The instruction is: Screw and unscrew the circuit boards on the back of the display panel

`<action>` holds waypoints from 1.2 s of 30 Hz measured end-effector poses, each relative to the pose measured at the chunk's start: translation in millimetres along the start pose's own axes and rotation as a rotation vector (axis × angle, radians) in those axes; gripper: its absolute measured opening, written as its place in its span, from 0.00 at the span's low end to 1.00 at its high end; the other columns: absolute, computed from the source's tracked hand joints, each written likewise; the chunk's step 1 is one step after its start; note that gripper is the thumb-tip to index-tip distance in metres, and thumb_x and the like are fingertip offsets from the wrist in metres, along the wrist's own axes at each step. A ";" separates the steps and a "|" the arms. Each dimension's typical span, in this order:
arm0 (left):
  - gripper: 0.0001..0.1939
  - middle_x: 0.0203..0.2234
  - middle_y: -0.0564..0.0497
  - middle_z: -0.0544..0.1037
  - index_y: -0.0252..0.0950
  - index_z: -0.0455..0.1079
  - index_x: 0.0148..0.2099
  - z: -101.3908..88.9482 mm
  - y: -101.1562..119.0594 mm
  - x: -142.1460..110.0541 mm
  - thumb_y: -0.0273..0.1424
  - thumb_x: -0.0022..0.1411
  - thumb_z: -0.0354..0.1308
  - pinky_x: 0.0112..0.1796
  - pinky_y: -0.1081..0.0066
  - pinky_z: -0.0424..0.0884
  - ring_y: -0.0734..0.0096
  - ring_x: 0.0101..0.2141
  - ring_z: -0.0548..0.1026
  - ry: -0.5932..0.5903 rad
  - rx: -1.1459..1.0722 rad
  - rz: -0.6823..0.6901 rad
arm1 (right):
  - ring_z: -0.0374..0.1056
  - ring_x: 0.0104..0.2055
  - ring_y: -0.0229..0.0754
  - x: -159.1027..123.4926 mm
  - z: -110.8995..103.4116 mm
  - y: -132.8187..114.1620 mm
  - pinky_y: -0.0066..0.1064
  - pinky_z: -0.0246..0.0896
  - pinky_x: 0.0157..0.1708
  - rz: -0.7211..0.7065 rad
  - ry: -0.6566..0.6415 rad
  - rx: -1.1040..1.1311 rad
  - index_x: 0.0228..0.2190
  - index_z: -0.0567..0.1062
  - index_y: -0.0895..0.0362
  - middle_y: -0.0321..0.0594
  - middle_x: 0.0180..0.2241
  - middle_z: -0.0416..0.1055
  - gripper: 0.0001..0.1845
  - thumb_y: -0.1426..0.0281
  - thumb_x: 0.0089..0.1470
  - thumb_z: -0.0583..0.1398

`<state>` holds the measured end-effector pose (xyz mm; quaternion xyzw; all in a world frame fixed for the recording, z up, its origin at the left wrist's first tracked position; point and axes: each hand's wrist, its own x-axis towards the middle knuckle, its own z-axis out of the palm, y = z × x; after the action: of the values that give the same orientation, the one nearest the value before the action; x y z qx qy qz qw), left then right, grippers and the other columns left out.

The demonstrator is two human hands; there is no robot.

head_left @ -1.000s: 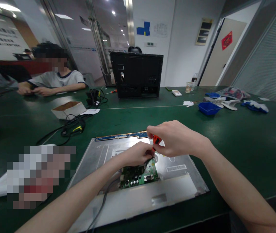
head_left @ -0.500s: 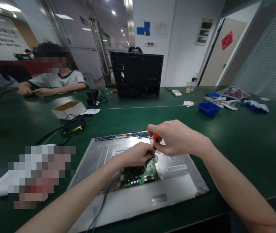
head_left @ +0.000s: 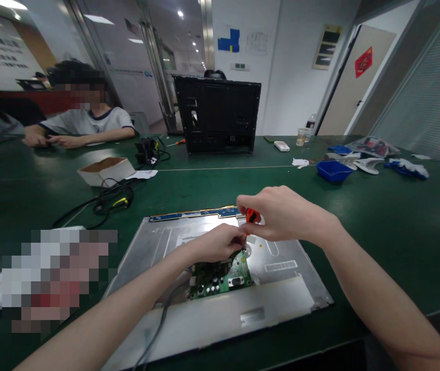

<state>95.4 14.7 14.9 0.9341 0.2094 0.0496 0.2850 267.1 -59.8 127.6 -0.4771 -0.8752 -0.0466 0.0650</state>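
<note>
A bare monitor panel [head_left: 281, 288] lies metal back up on the green table in front of me. A small green circuit board [head_left: 222, 278] sits on its middle. My right hand [head_left: 281, 214] is closed round the orange handle of a small screwdriver [head_left: 250, 216], held upright over the board's far corner. My left hand [head_left: 214, 243] is closed in a pinch at the screwdriver's lower shaft, just above the board. A dark cable [head_left: 161, 319] runs from the board towards me.
A black monitor back cover [head_left: 217, 116] stands upright at the far side. A cardboard box [head_left: 106, 170] and black cables [head_left: 113, 198] lie at the left, a blue bin [head_left: 333, 170] and gloves [head_left: 405, 167] at the right. Another person [head_left: 84, 121] sits at the far left.
My hands stay at the same spot on the board; the orange handle has turned slightly in my right fingers. The view has shifted a little.
</note>
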 end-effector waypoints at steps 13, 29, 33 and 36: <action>0.08 0.28 0.52 0.77 0.34 0.71 0.32 -5.0 5.4 -1.2 0.19 0.53 0.54 0.34 0.72 0.67 0.68 0.31 0.74 -0.022 -0.028 0.027 | 0.65 0.26 0.38 -0.4 -1.0 -4.0 0.29 0.42 0.23 -0.031 -0.010 0.022 0.38 0.69 0.54 0.36 0.29 0.74 0.09 0.64 0.55 0.59; 0.07 0.31 0.50 0.76 0.34 0.70 0.34 -3.4 8.6 -3.0 0.21 0.55 0.53 0.34 0.72 0.67 0.66 0.32 0.73 -0.038 0.065 -0.012 | 0.65 0.25 0.40 3.1 -0.3 -3.4 0.30 0.40 0.22 0.047 -0.022 -0.061 0.37 0.71 0.54 0.37 0.24 0.72 0.15 0.56 0.60 0.55; 0.06 0.29 0.50 0.76 0.34 0.69 0.33 -4.1 9.6 -2.3 0.20 0.53 0.54 0.32 0.72 0.66 0.66 0.31 0.73 -0.048 0.079 -0.001 | 0.64 0.24 0.39 3.4 0.2 -7.1 0.29 0.40 0.22 0.011 -0.013 -0.045 0.39 0.68 0.55 0.36 0.26 0.72 0.09 0.64 0.57 0.56; 0.06 0.26 0.51 0.75 0.35 0.68 0.30 -4.7 9.6 -1.9 0.20 0.54 0.54 0.30 0.73 0.64 0.67 0.29 0.72 -0.045 0.110 0.024 | 0.63 0.25 0.38 1.8 0.2 -8.1 0.28 0.43 0.23 -0.031 -0.015 0.034 0.42 0.65 0.56 0.36 0.28 0.73 0.14 0.66 0.53 0.58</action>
<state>96.2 9.1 24.2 0.9516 0.1942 0.0202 0.2375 259.2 -62.6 127.6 -0.4625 -0.8837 -0.0290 0.0658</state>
